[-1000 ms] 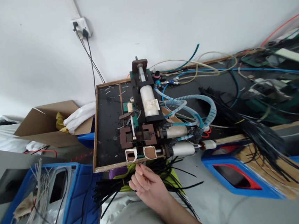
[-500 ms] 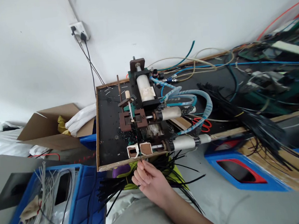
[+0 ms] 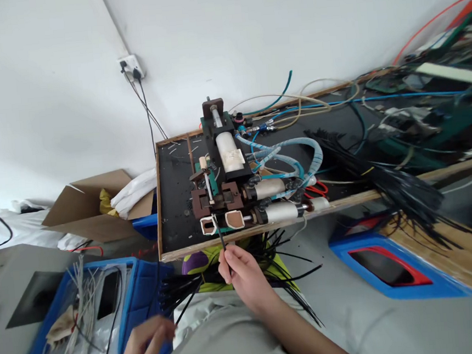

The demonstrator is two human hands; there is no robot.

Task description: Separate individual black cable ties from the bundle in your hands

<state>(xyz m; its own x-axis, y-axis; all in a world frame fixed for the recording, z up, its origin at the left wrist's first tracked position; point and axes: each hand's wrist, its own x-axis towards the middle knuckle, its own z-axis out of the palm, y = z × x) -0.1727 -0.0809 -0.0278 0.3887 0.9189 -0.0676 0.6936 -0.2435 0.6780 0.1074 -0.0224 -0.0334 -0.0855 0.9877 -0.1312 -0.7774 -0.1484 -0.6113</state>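
Note:
Between the thumb and fingers of my right hand [image 3: 244,272] is a thin black cable [image 3: 220,238]. Its far end points up into the gap between two white-edged clamp pads [image 3: 235,219] at the front of a pneumatic machine [image 3: 229,153]. Behind those pads is a pair of brown metal jaws [image 3: 231,195]. My left hand [image 3: 145,344] is low on the left, near the ends of a black cable bundle [image 3: 180,289] lying across my lap. Its fingers are smeared by motion, so what they hold, if anything, cannot be made out.
The machine stands on a black, wood-edged bench [image 3: 178,226]. Another black cable bundle [image 3: 385,186] hangs over the bench edge at right. A blue bin [image 3: 126,313] with white cables is at left, beside a cardboard box [image 3: 74,213]. A blue crate [image 3: 401,267] sits at right.
My left hand has come into view at the lower left. The front clamp pads have moved apart, and more of the cable shows between them and my right hand.

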